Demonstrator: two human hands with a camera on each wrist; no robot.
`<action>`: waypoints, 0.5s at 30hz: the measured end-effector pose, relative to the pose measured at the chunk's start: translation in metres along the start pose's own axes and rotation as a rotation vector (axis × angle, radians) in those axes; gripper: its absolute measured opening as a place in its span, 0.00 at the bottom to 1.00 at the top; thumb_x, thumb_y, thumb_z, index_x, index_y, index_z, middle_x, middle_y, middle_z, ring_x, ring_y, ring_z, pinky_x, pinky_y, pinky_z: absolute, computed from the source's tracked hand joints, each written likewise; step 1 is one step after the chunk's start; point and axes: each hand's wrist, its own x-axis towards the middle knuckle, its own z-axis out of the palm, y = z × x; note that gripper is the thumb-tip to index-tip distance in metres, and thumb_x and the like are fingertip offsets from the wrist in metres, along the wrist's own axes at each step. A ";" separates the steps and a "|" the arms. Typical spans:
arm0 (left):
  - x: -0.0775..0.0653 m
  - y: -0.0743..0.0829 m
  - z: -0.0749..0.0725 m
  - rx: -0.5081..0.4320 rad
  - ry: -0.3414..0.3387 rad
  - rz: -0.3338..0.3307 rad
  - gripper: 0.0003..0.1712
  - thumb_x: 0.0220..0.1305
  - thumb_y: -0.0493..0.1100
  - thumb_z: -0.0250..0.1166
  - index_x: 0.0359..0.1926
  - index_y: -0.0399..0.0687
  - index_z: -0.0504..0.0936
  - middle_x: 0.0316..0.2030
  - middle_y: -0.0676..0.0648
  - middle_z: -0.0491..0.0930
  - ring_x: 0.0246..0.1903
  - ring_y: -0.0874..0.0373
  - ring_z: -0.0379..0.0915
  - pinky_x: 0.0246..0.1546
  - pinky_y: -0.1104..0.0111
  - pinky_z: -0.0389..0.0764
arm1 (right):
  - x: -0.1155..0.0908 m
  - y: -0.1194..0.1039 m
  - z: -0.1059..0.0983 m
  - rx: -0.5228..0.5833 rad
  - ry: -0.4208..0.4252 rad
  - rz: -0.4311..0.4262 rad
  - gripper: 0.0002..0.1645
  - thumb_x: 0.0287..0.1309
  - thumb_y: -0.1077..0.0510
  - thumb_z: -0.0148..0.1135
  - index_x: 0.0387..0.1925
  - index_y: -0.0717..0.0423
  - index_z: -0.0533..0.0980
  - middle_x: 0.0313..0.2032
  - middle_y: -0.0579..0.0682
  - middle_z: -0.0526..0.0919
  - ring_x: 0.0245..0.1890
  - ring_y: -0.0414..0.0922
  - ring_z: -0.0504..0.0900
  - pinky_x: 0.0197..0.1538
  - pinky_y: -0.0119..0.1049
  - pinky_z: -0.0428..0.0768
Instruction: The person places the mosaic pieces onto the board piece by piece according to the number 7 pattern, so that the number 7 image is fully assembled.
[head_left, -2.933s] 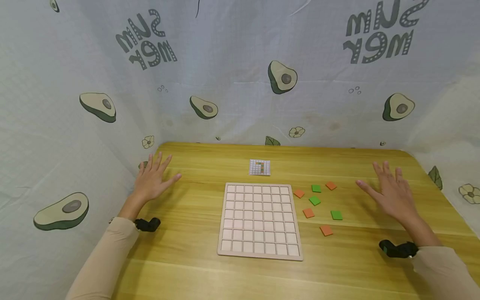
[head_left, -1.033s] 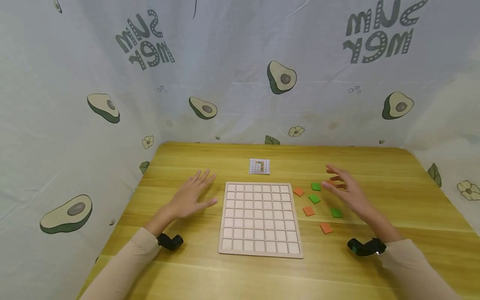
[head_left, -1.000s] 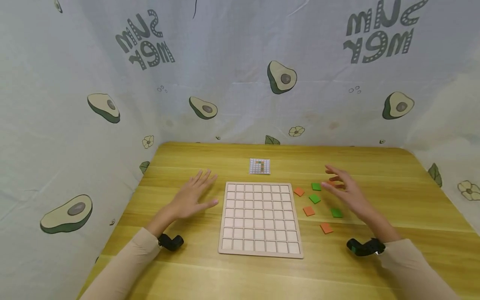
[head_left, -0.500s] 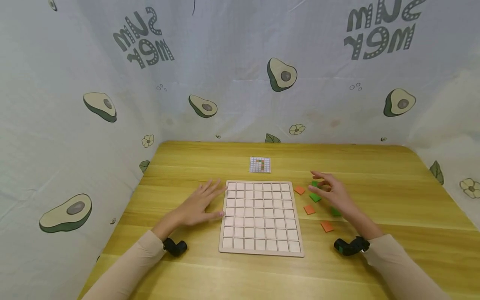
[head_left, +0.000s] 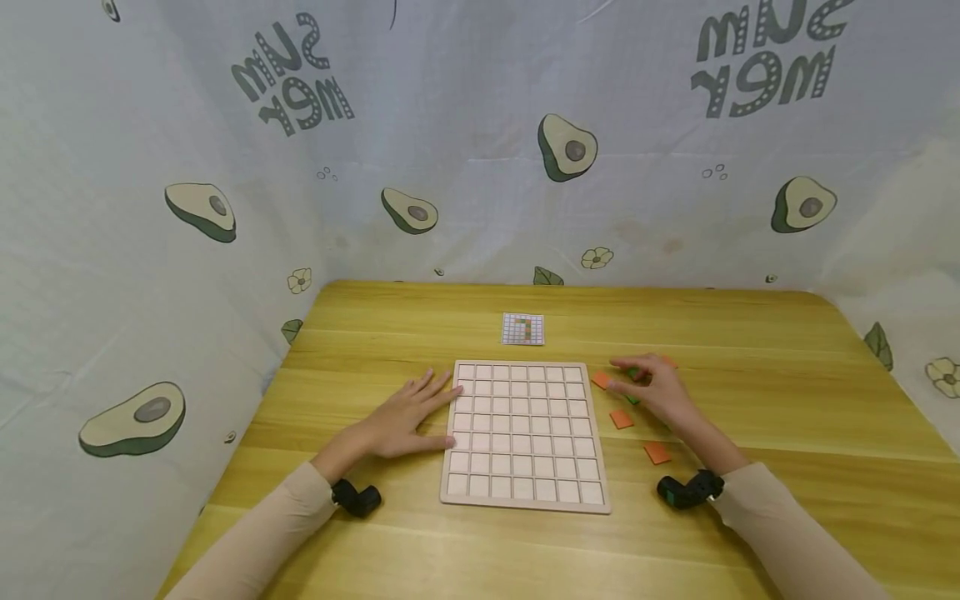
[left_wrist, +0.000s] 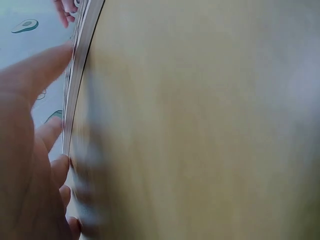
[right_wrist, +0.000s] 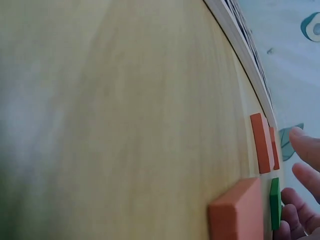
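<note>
A square wooden grid board (head_left: 525,507) lies on the table. My left hand (head_left: 408,421) rests at its left edge, fingers spread, with thumb and fingertips touching the rim; the left wrist view shows this hand (left_wrist: 30,130) along the board's side (left_wrist: 80,75). To the board's right, my right hand (head_left: 660,392) is over loose square tiles, thumb and fingers apart with nothing visible between them. Near its fingertips lie an orange tile (head_left: 602,380) and a partly covered green tile (head_left: 633,400). The right wrist view shows a green tile (right_wrist: 275,204) beside the fingers.
More orange tiles lie nearer me, one (head_left: 622,418) by the board and another (head_left: 657,452) below the right hand. An orange tile (head_left: 670,362) shows behind that hand. A small printed grid card (head_left: 522,328) lies beyond the board. A patterned curtain (head_left: 480,167) surrounds the wooden table (head_left: 390,333).
Both hands have moved inward from the table's sides. The left has come to the board's left edge; the right has moved left over the tiles, its fingers more bent than at first.
</note>
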 end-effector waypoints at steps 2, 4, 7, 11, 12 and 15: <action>0.000 -0.001 0.001 0.002 -0.006 -0.005 0.49 0.67 0.73 0.52 0.80 0.61 0.47 0.79 0.46 0.38 0.76 0.44 0.28 0.73 0.48 0.37 | 0.001 0.000 0.001 -0.018 -0.001 0.008 0.30 0.59 0.55 0.72 0.58 0.68 0.77 0.49 0.63 0.76 0.42 0.51 0.67 0.41 0.38 0.68; 0.001 -0.001 0.002 0.004 -0.003 -0.002 0.49 0.67 0.73 0.52 0.80 0.60 0.47 0.79 0.46 0.38 0.76 0.45 0.29 0.73 0.48 0.37 | 0.002 -0.001 0.002 -0.033 -0.002 0.008 0.30 0.59 0.54 0.73 0.57 0.69 0.78 0.48 0.63 0.76 0.42 0.52 0.68 0.42 0.40 0.68; 0.001 -0.003 0.003 0.001 0.005 0.003 0.50 0.67 0.73 0.52 0.80 0.58 0.46 0.79 0.46 0.39 0.77 0.45 0.29 0.73 0.48 0.36 | 0.002 -0.002 0.003 -0.045 0.003 0.004 0.29 0.57 0.54 0.74 0.55 0.68 0.79 0.48 0.63 0.76 0.43 0.53 0.68 0.43 0.42 0.69; 0.001 -0.004 0.004 0.010 0.008 0.006 0.51 0.67 0.73 0.52 0.80 0.57 0.45 0.79 0.47 0.38 0.77 0.45 0.29 0.74 0.49 0.36 | 0.002 -0.001 0.005 -0.060 0.013 -0.011 0.28 0.56 0.55 0.75 0.53 0.69 0.80 0.50 0.64 0.75 0.44 0.54 0.70 0.44 0.43 0.70; 0.001 -0.005 0.005 0.015 0.007 0.007 0.51 0.67 0.73 0.52 0.80 0.57 0.44 0.79 0.47 0.38 0.77 0.45 0.29 0.74 0.49 0.36 | 0.002 0.000 0.005 -0.062 0.016 -0.013 0.27 0.55 0.55 0.75 0.52 0.69 0.81 0.50 0.64 0.75 0.44 0.54 0.70 0.45 0.43 0.70; 0.000 -0.005 0.006 0.030 0.004 0.010 0.51 0.68 0.73 0.51 0.80 0.57 0.43 0.79 0.47 0.37 0.77 0.45 0.29 0.74 0.49 0.36 | 0.002 0.000 0.007 -0.063 0.020 -0.018 0.26 0.55 0.56 0.76 0.51 0.70 0.81 0.51 0.65 0.73 0.45 0.56 0.70 0.46 0.45 0.71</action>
